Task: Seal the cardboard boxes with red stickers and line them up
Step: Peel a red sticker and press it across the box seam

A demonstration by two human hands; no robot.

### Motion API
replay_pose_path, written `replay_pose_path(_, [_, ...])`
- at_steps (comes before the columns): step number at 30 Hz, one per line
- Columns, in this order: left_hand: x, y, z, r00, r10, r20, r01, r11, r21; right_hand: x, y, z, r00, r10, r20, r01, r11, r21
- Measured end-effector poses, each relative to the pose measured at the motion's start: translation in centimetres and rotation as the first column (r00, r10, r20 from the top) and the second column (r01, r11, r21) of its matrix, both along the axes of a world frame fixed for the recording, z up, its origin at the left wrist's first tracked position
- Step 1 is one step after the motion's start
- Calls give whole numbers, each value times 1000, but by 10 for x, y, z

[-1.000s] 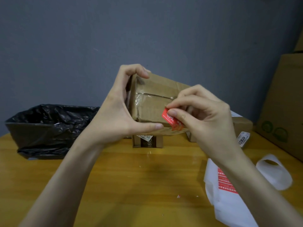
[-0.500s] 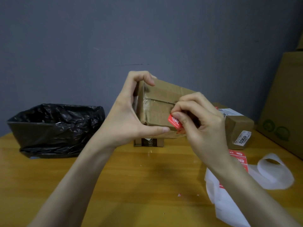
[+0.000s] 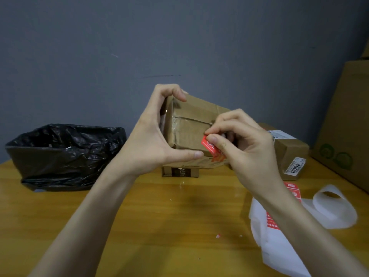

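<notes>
A brown cardboard box (image 3: 190,128) is held up above the wooden table, tilted. My left hand (image 3: 157,136) grips its left end, fingers curled over the top and thumb under the lower edge. My right hand (image 3: 241,144) pinches a red sticker (image 3: 211,148) and holds it against the box's front face near the lower right corner. The sticker's right part is hidden by my fingers. A white backing sheet (image 3: 279,242) with red stickers (image 3: 293,188) lies on the table below my right forearm.
Two more cardboard boxes stand behind: a small one (image 3: 180,172) under the held box and one with a "4003" label (image 3: 289,154) at right. A black bag-lined bin (image 3: 63,154) sits left. A large carton (image 3: 347,126) stands at the right edge. Curled white backing strip (image 3: 335,206) lies right.
My right hand has brought the red sticker closer onto the box's front face, and the thumb now lies over the sticker. Both hands and the box shifted slightly rightward.
</notes>
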State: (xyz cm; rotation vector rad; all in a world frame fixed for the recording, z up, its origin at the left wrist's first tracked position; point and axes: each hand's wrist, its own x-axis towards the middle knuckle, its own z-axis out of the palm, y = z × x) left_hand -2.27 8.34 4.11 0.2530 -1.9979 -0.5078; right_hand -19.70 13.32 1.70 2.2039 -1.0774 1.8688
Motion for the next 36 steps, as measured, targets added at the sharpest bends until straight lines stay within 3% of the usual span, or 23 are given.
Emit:
replay_pose_path(6, [-3, 0, -3, 1000, -18, -2, 18, 1000, 11, -1, -2, -6, 998, -48, -48, 44, 996, -75])
replay_pose_path(11, [-5, -3, -5, 1000, -16, -1, 16, 999, 27, -5, -5, -8, 992, -52, -118, 49, 998, -33])
replay_pose_path(17, [-2, -4, -4, 1000, -18, 11, 17, 999, 49, -4, -4, -2, 997, 71, -2, -71, 995, 74])
replay_pose_path(22, [-2, -4, -5, 1000, -18, 10, 18, 998, 63, -3, -3, 1, 999, 38, 10, -39, 991, 127])
replay_pose_path(28, [-3, -4, -6, 999, -26, 23, 24, 996, 82, 1, -2, -1, 965, -155, -212, 160, 987, 10])
replay_pose_path(36, [3, -12, -8, 998, -64, 20, 60, 989, 132, -3, -2, 0, 971, -2, -238, 16, 998, 57])
